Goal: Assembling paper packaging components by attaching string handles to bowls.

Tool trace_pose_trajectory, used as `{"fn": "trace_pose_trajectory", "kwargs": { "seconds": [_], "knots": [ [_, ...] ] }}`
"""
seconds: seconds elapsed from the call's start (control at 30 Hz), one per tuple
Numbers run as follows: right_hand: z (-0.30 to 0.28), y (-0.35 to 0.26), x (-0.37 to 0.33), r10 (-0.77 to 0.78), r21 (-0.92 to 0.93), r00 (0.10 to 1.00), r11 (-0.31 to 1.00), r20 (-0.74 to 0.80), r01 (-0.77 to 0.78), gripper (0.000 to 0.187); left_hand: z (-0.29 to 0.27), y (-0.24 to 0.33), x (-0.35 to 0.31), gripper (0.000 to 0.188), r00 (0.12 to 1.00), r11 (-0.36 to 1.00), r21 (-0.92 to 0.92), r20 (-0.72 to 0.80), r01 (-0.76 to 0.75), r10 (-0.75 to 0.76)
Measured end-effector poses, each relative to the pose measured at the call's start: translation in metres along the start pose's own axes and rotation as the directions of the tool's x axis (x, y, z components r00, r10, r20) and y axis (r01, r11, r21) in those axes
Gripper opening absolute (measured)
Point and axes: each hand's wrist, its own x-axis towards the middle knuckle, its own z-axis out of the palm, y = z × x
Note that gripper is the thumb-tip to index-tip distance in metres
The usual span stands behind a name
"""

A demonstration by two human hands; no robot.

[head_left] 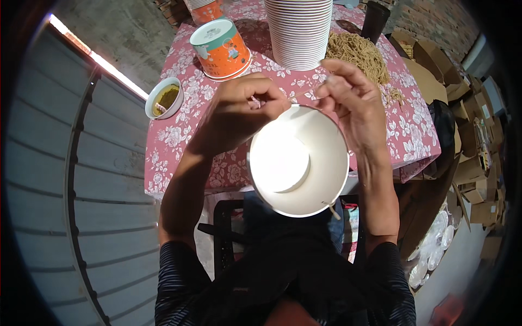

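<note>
A large white paper bucket (328, 146) is tilted with its open mouth toward me, between my forearms and over the table's near edge. My left hand (244, 106) is above its far rim, fingers closed on one end of a thin tan cord (302, 94). My right hand (353, 100) pinches the cord a little to the right, thumb and forefinger together. The short stretch between the hands runs just past the far rim. At the rim's near right side, a knotted cord end (333, 210) pokes out through the wall.
Beyond my hands are an upside-down orange-and-green printed bucket (223, 51), a tall stack of white buckets (299, 32) and a heap of tan cords (359, 57). A bowl of yellowish liquid (165, 98) stands left, a dark cup (375, 22) far right. Cardboard boxes (484, 187) lie right.
</note>
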Motion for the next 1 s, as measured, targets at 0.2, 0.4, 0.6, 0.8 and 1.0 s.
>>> {"fn": "trace_pose_trajectory", "kwargs": {
  "seconds": [0.2,0.4,0.6,0.8,1.0],
  "knots": [
    [-0.040,0.011,0.004,0.189,0.422,0.979,0.896,-0.073,-0.141,0.022,0.001,-0.009,-0.012,0.006,0.966,0.940,0.271,-0.091,-0.209,0.241],
    [-0.070,0.042,-0.006,0.357,0.401,0.928,0.870,-0.109,-0.288,0.020,0.002,-0.034,-0.029,0.013,0.996,0.946,0.323,-0.081,0.006,0.021],
    [-0.041,0.061,-0.017,0.527,0.399,0.805,0.823,-0.274,-0.404,0.021,0.019,-0.014,-0.072,0.042,0.873,0.812,0.326,0.242,-0.484,0.424],
    [-0.040,0.074,-0.012,0.502,0.361,0.839,0.837,-0.210,-0.410,0.025,0.024,-0.029,-0.092,0.019,0.884,0.754,0.462,0.263,-0.467,0.386],
    [-0.038,0.087,-0.017,0.489,0.240,0.869,0.855,-0.081,-0.459,0.020,-0.048,-0.075,-0.027,0.025,0.920,0.924,-0.362,-0.392,-0.121,-0.033]
  ]
}}
